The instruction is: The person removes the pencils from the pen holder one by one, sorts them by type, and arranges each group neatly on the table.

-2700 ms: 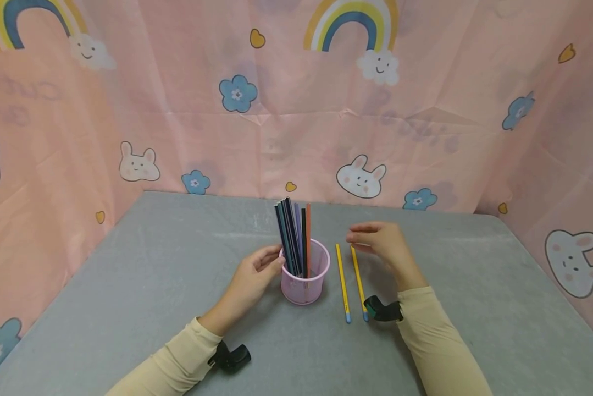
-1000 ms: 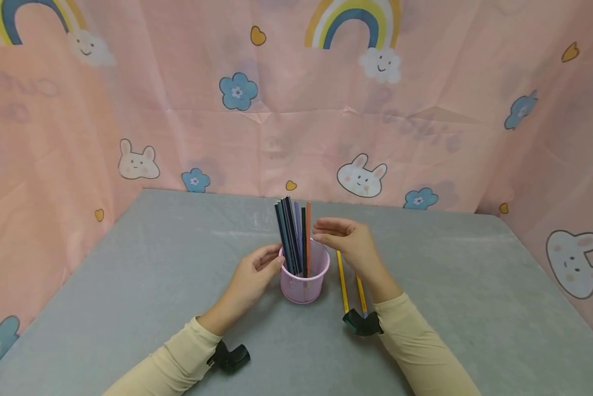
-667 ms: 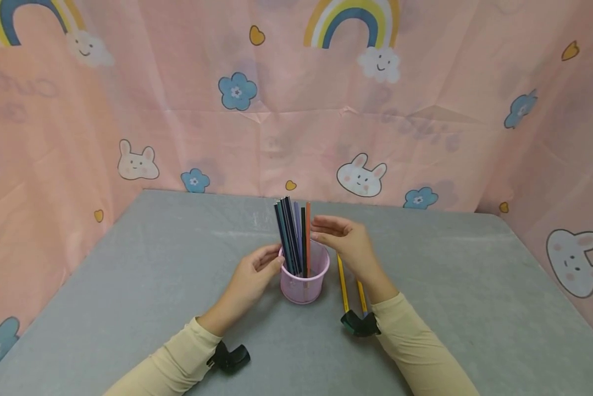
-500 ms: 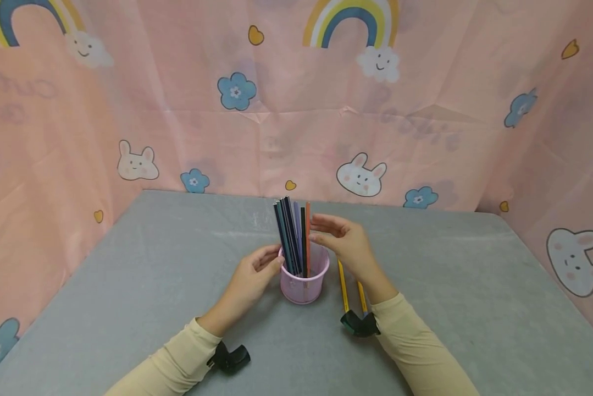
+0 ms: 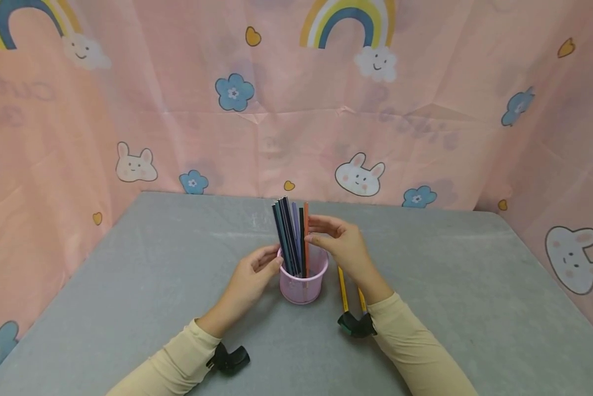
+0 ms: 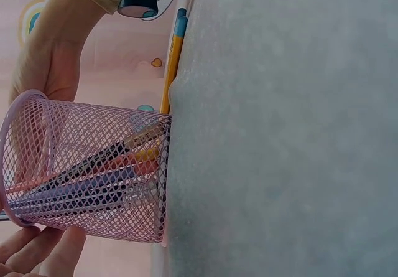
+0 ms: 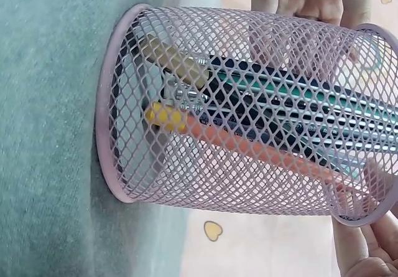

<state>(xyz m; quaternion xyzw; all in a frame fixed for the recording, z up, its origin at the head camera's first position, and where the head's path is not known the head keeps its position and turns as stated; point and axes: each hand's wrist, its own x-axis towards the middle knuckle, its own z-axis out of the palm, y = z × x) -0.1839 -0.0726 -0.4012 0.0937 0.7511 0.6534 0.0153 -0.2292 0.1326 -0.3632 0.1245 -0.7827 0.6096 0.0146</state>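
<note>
A pink mesh pen holder [image 5: 300, 291] stands upright on the grey table. Several dark, teal and purple pencils [image 5: 287, 236] lean in it, with an orange pencil [image 5: 306, 214] at their right; its yellow end [image 7: 165, 116] shows through the mesh. My left hand [image 5: 247, 280] holds the holder's left side near the rim, thumb in front and fingers behind. Above the rim's right side, my right hand [image 5: 348, 247] has its thumb and fingertips at the orange pencil, seemingly pinching it. Through the mesh, the right wrist view partly hides those fingertips.
Two yellow pencils with blue ends lie to the holder's right, a left one [image 5: 343, 291] and a right one [image 5: 362, 300], partly covered by my right hand and the black wrist camera [image 5: 356, 324]. A pink printed curtain [image 5: 296, 132] surrounds the grey table [image 5: 153, 286].
My right hand has moved left from above the yellow pencils to the holder, and its thumb has closed in on the orange pencil. My left hand has stayed on the holder.
</note>
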